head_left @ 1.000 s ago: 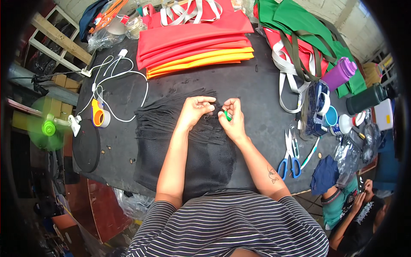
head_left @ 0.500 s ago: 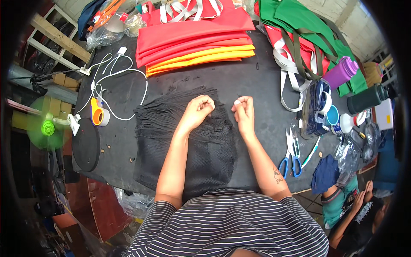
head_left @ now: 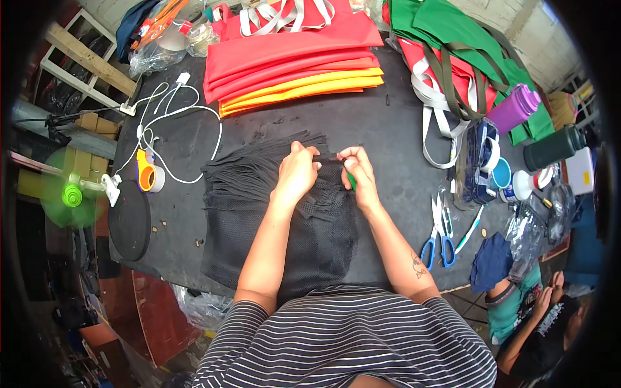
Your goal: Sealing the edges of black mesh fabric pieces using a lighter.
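Here, a stack of black mesh pieces (head_left: 284, 226) lies at the near edge of the dark worktop (head_left: 388, 129), its far end fanned into strips. The left hand (head_left: 296, 173) rests curled on those strips, fingers pressed together on the fabric. Beside it the right hand (head_left: 359, 174) pinches a strip end and a small green tool (head_left: 351, 182), seemingly a thread clipper. Judging by the layers under both hands, the work looks midway. Blue-handled scissors (head_left: 437, 239) lie toward the right edge, a white cable (head_left: 174, 123) toward the left, and folded red and orange bags (head_left: 294, 61) along the far edge.
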